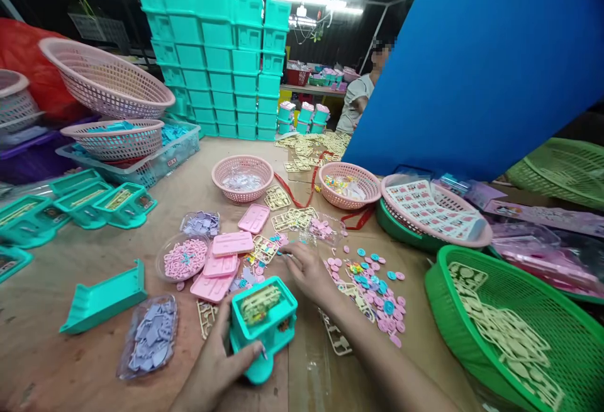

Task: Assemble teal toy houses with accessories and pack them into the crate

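My left hand [219, 358] is wrapped round a teal toy box [264, 349], thumb across its near side. In the box's recessed top lie cream frame parts [260, 303] with some yellow and green bits. To its right, my right hand [304, 267] reaches over the loose small parts with its fingers stretched out, the tips beside a small blue piece. Nearby are stacked pink trays [221, 265], a clear dish of pink pieces [185, 257] and purple parts [244, 278]. Pink and blue buttons [377, 283] lie scattered right of my right hand.
Teal boxes [221, 60] are piled high at the back. Pink baskets [242, 179] stand mid-table. A green basket [519, 311] with cream frames is at the right, below a large blue panel [476, 72]. A teal part [106, 299] lies left. A person [356, 100] is behind the panel.
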The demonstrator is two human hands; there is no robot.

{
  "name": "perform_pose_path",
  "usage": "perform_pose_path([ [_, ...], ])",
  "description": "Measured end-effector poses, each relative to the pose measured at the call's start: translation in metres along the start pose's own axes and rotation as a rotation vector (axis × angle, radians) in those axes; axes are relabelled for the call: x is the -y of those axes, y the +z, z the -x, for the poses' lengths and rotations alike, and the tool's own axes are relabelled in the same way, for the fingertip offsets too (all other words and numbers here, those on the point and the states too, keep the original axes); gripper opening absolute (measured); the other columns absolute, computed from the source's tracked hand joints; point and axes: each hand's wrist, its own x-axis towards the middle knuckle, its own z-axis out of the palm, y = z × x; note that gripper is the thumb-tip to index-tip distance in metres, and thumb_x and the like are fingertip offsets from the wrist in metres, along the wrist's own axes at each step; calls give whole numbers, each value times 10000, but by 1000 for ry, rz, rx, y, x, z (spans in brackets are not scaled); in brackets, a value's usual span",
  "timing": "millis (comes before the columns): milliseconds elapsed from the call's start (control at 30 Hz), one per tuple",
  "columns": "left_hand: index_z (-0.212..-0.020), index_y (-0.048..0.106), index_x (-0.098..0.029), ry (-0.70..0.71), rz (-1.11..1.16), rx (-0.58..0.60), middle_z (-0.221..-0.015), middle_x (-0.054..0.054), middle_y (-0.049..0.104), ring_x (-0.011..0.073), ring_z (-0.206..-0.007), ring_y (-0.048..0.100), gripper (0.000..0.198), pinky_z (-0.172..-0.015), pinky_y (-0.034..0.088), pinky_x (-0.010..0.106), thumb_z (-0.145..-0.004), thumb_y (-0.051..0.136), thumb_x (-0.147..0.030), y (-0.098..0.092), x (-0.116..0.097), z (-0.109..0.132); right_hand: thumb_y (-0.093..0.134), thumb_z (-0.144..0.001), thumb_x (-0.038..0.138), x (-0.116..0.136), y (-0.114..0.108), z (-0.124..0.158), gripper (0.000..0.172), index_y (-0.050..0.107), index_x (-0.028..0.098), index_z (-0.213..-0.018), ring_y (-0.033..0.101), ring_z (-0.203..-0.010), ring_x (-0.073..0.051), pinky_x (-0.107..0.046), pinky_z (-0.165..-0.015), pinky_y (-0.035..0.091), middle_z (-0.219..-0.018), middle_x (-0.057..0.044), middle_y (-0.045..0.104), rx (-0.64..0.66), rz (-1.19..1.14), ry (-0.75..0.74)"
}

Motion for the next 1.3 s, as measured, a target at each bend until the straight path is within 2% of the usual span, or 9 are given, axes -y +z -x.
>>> perform_pose_path([
  [133, -1452, 468, -246, 5, 169, 71, -1421, 143, 610, 391, -1337, 543, 895, -1126, 430, 509, -675, 866, -444, 1, 5, 3, 458, -995, 160, -10, 22, -94, 254, 697, 179, -1078, 655, -1047, -227, -368, -949, 511, -1069, -123, 721, 39, 178, -54],
  [333, -1487, 402, -311, -11, 388, 66, -1425, 124, 617, 396, -1327, 558, 876, -1028, 505, 495, -728, 817, -443, -9, -6, 5, 629, -930, 304, -6, 66, -245, 516, 552, 118, -1406, 600, -1246, -285, -402, -1060, 451, -1401, -216, 591, 358, 452, 252],
  [433, -1508, 375, -294, -5, 387, 28, -1424, 135, 617, 403, -1322, 562, 924, -1036, 503, 498, -717, 831, -433, -16, -14, 4, 784, -775, 297, -15, 87, -276, 625, 620, 103, -1347, 668, -1119, -328, -433, -996, 491, -1295, -238, 660, 472, 489, 341],
  [567, -1495, 415, -266, 4, 357, 32, -1466, 130, 584, 403, -1382, 503, 887, -1107, 453, 502, -727, 825, -440, -22, -23, 8, 715, -765, 127, -25, 96, -284, 395, 725, 87, -1158, 684, -1038, -313, -398, -943, 490, -1140, -211, 726, 496, 519, 369],
  [700, -1445, 508, -242, -61, 239, 52, -1469, 124, 585, 415, -1413, 461, 843, -1127, 441, 489, -700, 841, -453, -32, -22, 18, 481, -887, 58, -25, 66, -266, 376, 685, 126, -1196, 597, -1186, -254, -349, -1011, 425, -1251, -158, 672, 327, 529, 307],
  [833, -1411, 564, -242, -192, 196, 45, -1396, 116, 650, 417, -1364, 517, 844, -1133, 439, 487, -655, 862, -473, -44, -12, 30, 429, -879, 39, -17, 24, -181, 329, 689, 145, -1049, 566, -1143, -216, -343, -1014, 406, -1159, -118, 656, 79, 403, 48],
  [1033, -1405, 578, -208, -285, 279, 57, -1365, 133, 672, 401, -1353, 536, 707, -1078, 498, 468, -783, 756, -493, -40, -3, 33, 516, -937, 147, 4, 9, -3, 185, 688, 167, -1002, 597, -1043, -235, -410, -927, 484, -1111, -123, 675, 380, 215, -110],
  [1167, -1391, 588, -222, -241, 237, 11, -1364, 114, 677, 373, -1323, 571, 638, -1054, 519, 433, -814, 744, -446, -33, -4, 33, 630, -943, 344, 0, -24, 26, 382, 596, 232, -1307, 528, -1290, -273, -495, -1061, 449, -1405, -135, 567, 222, 94, -38],
  [1300, -1355, 615, -231, -216, 236, -92, -1357, 101, 684, 360, -1311, 585, 614, -1086, 499, 431, -800, 765, -446, -33, -4, 38, 540, -989, 302, -8, -59, 40, 174, 696, 239, -1035, 651, -1004, -245, -428, -915, 507, -1039, -77, 706, -4, 170, 146],
])
